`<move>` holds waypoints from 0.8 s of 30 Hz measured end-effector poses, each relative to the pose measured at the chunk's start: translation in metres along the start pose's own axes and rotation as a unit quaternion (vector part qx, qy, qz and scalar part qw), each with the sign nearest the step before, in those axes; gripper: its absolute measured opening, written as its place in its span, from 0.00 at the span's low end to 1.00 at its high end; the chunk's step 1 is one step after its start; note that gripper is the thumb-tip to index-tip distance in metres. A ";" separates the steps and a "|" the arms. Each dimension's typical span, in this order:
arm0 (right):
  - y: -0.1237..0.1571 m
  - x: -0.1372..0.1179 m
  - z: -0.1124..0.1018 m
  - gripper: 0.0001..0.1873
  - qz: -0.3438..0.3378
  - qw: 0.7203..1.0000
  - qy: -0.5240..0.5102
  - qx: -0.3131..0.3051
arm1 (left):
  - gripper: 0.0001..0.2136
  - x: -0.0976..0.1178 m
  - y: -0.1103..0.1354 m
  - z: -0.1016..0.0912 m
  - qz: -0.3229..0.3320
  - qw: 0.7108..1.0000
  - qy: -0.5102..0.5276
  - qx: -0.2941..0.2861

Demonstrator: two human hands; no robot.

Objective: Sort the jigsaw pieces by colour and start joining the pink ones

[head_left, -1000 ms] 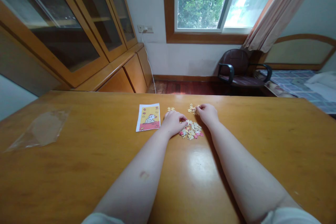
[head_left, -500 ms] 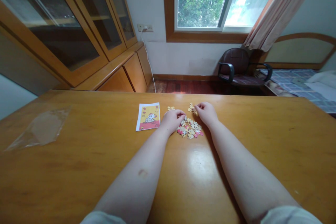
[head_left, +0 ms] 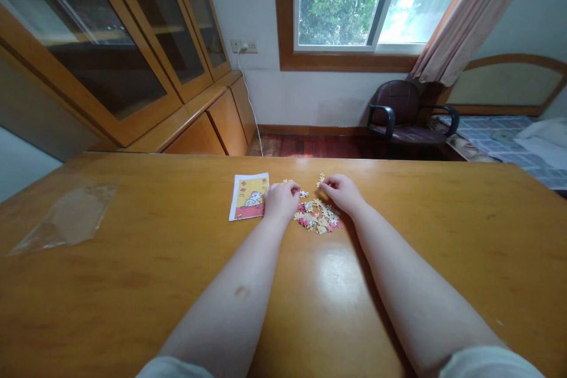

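Observation:
A loose pile of small jigsaw pieces [head_left: 317, 217], cream, yellow and pink, lies on the wooden table. My left hand [head_left: 280, 201] rests with curled fingers against the right edge of a printed picture card [head_left: 247, 197], which shows a white cartoon animal on yellow and red. A few stray pieces [head_left: 303, 194] sit just right of those fingers. My right hand [head_left: 341, 193] reaches above the pile, its fingertips at a small cluster of pieces [head_left: 321, 180]. Whether either hand holds a piece is hidden by the fingers.
A clear plastic bag [head_left: 66, 218] lies flat on the left of the wooden table [head_left: 443, 236]. Beyond the far table edge stand a glass-fronted wooden cabinet [head_left: 97, 53] and a dark office chair [head_left: 398, 112], with a bed at far right.
My left hand has slid left and now touches the picture card's right edge. My right hand has shifted slightly left. The pile looks a little more spread.

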State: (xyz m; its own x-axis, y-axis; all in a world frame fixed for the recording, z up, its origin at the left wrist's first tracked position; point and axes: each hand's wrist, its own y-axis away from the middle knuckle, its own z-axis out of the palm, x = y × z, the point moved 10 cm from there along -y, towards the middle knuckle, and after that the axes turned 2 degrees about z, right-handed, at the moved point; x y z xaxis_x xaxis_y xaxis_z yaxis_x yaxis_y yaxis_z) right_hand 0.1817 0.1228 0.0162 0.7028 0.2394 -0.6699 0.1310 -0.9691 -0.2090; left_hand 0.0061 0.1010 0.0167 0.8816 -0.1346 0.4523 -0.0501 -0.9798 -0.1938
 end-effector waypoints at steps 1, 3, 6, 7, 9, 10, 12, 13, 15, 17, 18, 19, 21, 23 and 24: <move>0.001 -0.003 0.002 0.14 -0.009 1.000 -0.002 -0.011 | 0.09 0.001 0.000 -0.002 0.002 1.000 -0.003 0.007; 0.002 -0.005 0.004 0.15 -0.012 1.000 -0.003 -0.020 | 0.10 0.007 0.001 -0.003 0.026 1.000 0.005 0.011; 0.001 0.000 0.002 0.18 0.008 1.000 -0.005 -0.012 | 0.10 0.028 0.005 0.003 0.109 0.993 0.027 -0.021; 0.001 0.001 0.001 0.18 0.014 1.000 -0.003 -0.008 | 0.11 0.036 0.007 0.006 0.137 0.989 0.030 -0.037; 0.000 0.002 0.001 0.18 0.015 1.000 0.000 -0.005 | 0.12 0.045 0.012 0.013 0.172 0.982 0.032 -0.064; 0.000 0.002 0.001 0.18 0.011 1.000 0.000 -0.006 | 0.13 0.047 0.014 0.015 0.183 0.980 0.032 -0.074; 0.000 0.000 0.002 0.18 0.003 1.000 -0.001 -0.007 | 0.14 0.049 0.016 0.019 0.194 0.977 0.030 -0.086; 0.000 0.000 0.002 0.18 0.001 1.000 0.000 -0.007 | 0.14 0.049 0.016 0.021 0.197 0.976 0.030 -0.090; 0.000 0.000 0.002 0.19 0.003 1.000 0.004 -0.005 | 0.14 0.048 0.016 0.023 0.199 0.975 0.031 -0.097; 0.000 0.000 0.002 0.19 0.004 1.000 0.007 -0.003 | 0.13 0.047 0.015 0.024 0.192 0.975 0.035 -0.101; 0.000 0.000 0.002 0.19 0.004 1.000 0.005 -0.003 | 0.12 0.046 0.015 0.024 0.187 0.977 0.036 -0.101; 0.000 0.000 0.002 0.18 0.003 1.000 0.003 -0.004 | 0.11 0.046 0.014 0.023 0.180 0.978 0.038 -0.100; 0.001 0.000 0.002 0.18 0.002 1.000 -0.002 -0.006 | 0.11 0.046 0.014 0.022 0.177 0.979 0.040 -0.099; 0.001 0.000 0.002 0.18 0.003 1.000 -0.005 -0.007 | 0.14 0.048 0.015 0.023 0.189 0.976 0.042 -0.102; 0.001 0.000 0.001 0.18 0.003 1.000 -0.006 -0.006 | 0.14 0.050 0.016 0.023 0.197 0.974 0.043 -0.103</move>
State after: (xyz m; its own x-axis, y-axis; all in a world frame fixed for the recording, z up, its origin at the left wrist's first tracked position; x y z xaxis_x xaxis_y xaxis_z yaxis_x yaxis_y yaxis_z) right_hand 0.1806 0.1220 0.0152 0.6957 0.2349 -0.6788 0.1360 -0.9710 -0.1967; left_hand 0.0600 0.0824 0.0160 0.7335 -0.5085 0.4510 -0.4770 -0.8578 -0.1913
